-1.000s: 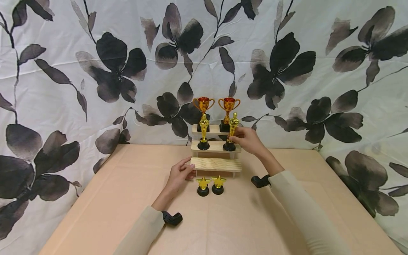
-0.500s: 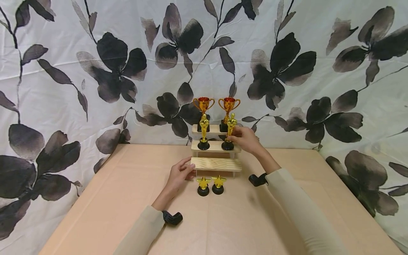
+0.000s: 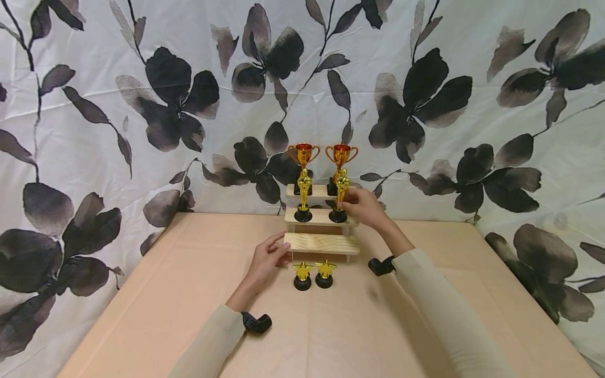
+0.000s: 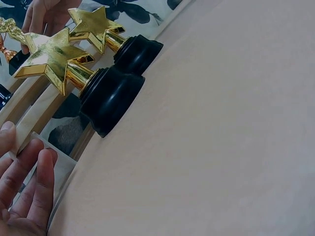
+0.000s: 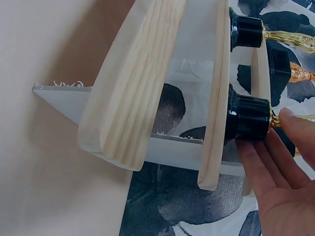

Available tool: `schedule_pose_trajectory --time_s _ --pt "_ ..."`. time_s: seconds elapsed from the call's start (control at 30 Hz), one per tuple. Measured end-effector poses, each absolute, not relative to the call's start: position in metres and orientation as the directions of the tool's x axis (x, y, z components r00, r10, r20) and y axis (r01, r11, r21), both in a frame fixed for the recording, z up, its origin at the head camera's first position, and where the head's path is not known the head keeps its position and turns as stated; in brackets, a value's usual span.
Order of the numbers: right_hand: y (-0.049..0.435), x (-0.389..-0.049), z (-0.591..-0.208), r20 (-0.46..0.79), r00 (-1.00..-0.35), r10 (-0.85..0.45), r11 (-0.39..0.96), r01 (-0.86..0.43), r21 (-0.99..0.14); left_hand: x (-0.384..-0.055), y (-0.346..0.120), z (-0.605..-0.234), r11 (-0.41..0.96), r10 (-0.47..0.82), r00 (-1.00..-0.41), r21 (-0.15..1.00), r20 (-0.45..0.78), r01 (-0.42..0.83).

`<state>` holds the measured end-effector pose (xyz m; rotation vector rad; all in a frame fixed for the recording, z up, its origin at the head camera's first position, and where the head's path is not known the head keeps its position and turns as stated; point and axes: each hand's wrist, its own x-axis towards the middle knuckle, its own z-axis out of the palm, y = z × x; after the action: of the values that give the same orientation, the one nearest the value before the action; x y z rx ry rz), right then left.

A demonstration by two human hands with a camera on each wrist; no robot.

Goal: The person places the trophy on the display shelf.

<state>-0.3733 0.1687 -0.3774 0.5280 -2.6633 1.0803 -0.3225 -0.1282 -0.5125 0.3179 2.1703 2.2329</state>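
Note:
My right hand (image 3: pixel 366 207) pinches a gold figurine trophy (image 3: pixel 342 190) by its lower body. Its black base (image 5: pixel 248 115) is on the right part of the middle step of a three-tier wooden stand (image 3: pixel 322 243). With thumb and fingers, my left hand (image 3: pixel 266 258) grips the left end of the lowest step. A matching figurine trophy (image 3: pixel 304 191) stands on the middle step's left part. On the top step are two orange-gold cup trophies, a left cup (image 3: pixel 303 153) and a right cup (image 3: pixel 341 153), partly hidden by the figurines.
Two gold star trophies with black bases, a left one (image 3: pixel 302 275) and a right one (image 3: pixel 324 275), stand on the table (image 3: pixel 340 331) before the stand. A floral cloth (image 3: pixel 331 94) hangs close behind the stand.
My right hand has shifted the right figurine trophy slightly left along the middle step, and it stands straighter. My left hand has stayed on the stand.

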Motion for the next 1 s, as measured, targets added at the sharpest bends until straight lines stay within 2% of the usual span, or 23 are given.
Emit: schedule_pose_trajectory --time_s 0.4,0.57,1.0 --pt "0.171 -0.373 -0.379 0.296 -0.919 -0.262 0.68 -0.393 -0.619 -0.323 -0.128 -0.514 -0.034 0.149 -0.98 0.992 0.129 0.125" --pt "0.178 -0.37 -0.377 0.293 -0.918 -0.266 0.643 -0.396 -0.656 -0.325 -0.128 -0.515 -0.037 0.15 -0.979 0.991 0.136 0.132" --pt "0.194 -0.338 -0.381 0.269 -0.946 -0.183 0.618 -0.323 -0.717 -0.325 -0.129 -0.515 -0.022 0.154 -0.977 0.99 0.144 0.143"
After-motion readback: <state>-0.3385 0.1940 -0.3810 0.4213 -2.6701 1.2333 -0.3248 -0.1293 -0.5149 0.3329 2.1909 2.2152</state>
